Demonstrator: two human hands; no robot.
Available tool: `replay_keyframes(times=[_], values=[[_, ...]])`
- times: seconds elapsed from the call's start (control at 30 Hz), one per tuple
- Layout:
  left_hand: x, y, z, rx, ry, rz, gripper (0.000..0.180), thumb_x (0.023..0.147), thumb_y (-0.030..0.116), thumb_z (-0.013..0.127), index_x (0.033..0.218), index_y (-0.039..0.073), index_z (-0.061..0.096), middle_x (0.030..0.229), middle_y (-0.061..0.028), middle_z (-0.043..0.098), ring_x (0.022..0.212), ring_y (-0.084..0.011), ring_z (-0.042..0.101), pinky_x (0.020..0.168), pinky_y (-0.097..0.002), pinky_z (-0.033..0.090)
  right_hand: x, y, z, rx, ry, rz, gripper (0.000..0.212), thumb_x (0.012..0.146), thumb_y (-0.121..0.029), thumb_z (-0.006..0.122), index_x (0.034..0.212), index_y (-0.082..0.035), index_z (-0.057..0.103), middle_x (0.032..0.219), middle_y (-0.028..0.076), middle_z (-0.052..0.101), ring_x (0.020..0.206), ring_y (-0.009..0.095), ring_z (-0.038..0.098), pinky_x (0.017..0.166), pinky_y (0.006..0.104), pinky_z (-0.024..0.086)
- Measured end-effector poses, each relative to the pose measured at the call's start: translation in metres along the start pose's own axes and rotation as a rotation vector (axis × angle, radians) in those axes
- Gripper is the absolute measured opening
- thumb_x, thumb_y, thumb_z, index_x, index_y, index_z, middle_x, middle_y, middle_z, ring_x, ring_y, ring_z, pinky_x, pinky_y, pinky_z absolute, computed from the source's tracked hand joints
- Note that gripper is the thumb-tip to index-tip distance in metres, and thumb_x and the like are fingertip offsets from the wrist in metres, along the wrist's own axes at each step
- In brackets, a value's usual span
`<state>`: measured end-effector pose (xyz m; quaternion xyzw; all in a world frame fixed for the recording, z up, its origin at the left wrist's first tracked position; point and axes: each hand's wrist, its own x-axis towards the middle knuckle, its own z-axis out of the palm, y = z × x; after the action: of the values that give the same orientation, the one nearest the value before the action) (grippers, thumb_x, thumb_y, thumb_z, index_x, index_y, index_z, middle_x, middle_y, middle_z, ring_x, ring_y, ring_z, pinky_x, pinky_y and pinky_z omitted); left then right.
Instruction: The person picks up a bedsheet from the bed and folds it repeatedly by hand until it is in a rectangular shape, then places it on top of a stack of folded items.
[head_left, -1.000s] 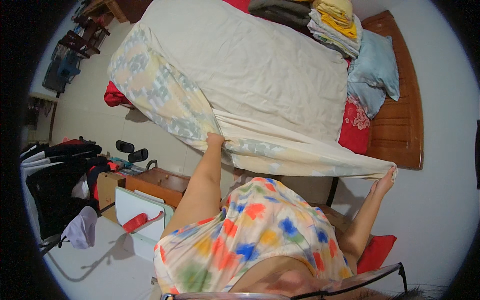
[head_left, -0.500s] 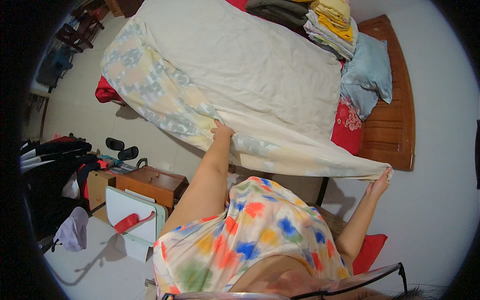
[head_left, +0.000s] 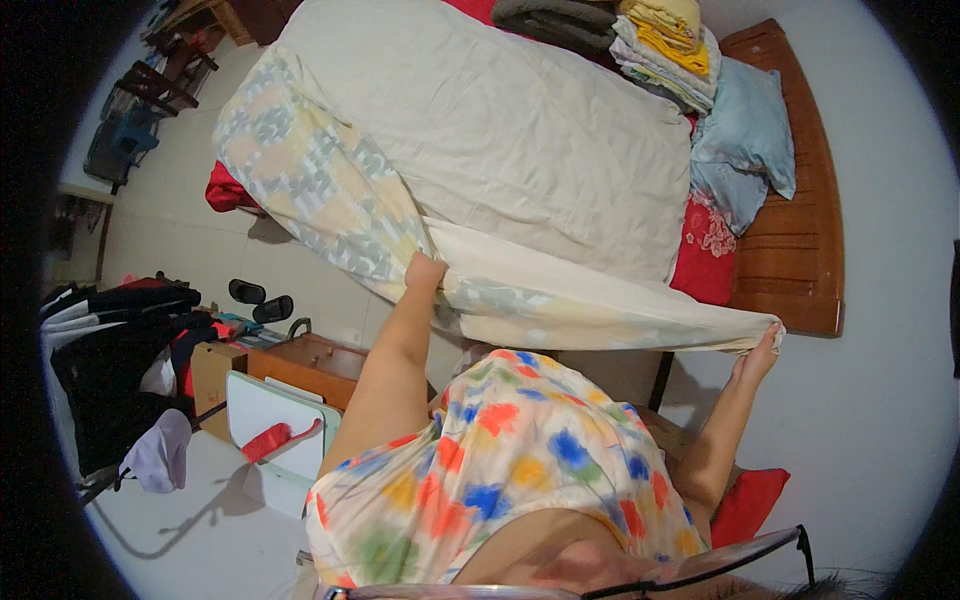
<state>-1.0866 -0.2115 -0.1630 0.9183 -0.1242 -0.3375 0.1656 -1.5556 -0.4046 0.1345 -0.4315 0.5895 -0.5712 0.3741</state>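
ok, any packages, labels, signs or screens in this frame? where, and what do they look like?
Cardboard box: on the floor at left, beside the wooden drawer unit; brown, boxy, top partly hidden by dark clothes.
No labels, signs or screens can be made out.
Both hands hold only cloth: the left hand and right hand have a grip on the cream patterned sheet over the bed.

I hold a big cream sheet (head_left: 520,150) with a pale yellow-grey patterned face folded over along its near side. It lies spread across the bed, its near edge lifted and pulled taut, one corner drawn out far to my right.
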Motion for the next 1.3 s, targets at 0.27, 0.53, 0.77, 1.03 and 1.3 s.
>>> replay_keyframes(times=[0.27,0.53,0.77,1.03,1.3], values=[[0.03,-0.037,-0.025,-0.599,-0.325,-0.136,0.031,0.066,0.016,0.065,0.086,-0.002,0.05,0.069,-0.0116,0.057,0.054,-0.019,0.053,0.043,-0.03,0.042,0.023,0.027,-0.02,0.074,0.06,0.092,0.04,0.087,-0.032,0.049,0.109,0.001,0.048,0.105,0.013,0.054,0.093,0.023,0.054,0.079,0.0356,0.045],[0.057,-0.108,0.013,-0.507,0.097,0.042,0.071,0.06,0.025,0.075,0.116,0.001,0.038,0.102,-0.0184,0.052,0.087,-0.0278,0.054,0.071,-0.0387,0.046,0.01,0.026,-0.007,0.103,0.087,0.088,0.041,0.086,-0.032,0.049,0.109,0.001,0.048,0.107,0.012,0.054,0.095,0.025,0.054,0.08,0.037,0.045],[0.027,-0.107,0.061,-1.193,-0.423,-0.588,0.078,0.067,0.03,0.07,0.125,0.002,0.027,0.117,-0.0166,0.045,0.103,-0.0295,0.048,0.083,-0.0452,0.042,0.006,-0.006,-0.015,0.079,0.133,0.01,0.043,0.085,-0.035,0.051,0.109,0.001,0.048,0.108,0.013,0.053,0.096,0.024,0.054,0.08,0.0376,0.045],[0.029,-0.044,0.005,-1.622,-0.039,-0.205,0.049,0.081,0.029,0.054,0.113,-0.006,0.045,0.101,-0.0148,0.055,0.088,-0.0258,0.055,0.069,-0.0363,0.046,0.023,-0.009,-0.027,0.063,0.112,-0.06,0.043,0.085,-0.035,0.051,0.108,0.001,0.049,0.104,0.012,0.055,0.092,0.024,0.055,0.076,0.0367,0.047],[-0.016,-0.074,-0.068,-1.304,0.031,-0.175,0.044,0.081,0.034,0.051,0.11,0.001,0.048,0.086,-0.0088,0.059,0.07,-0.0171,0.057,0.055,-0.0299,0.044,0.042,0.082,-0.049,0.046,0.187,0.158,0.044,0.084,-0.036,0.052,0.106,0.003,0.049,0.102,0.014,0.056,0.089,0.025,0.057,0.075,0.0373,0.048]])
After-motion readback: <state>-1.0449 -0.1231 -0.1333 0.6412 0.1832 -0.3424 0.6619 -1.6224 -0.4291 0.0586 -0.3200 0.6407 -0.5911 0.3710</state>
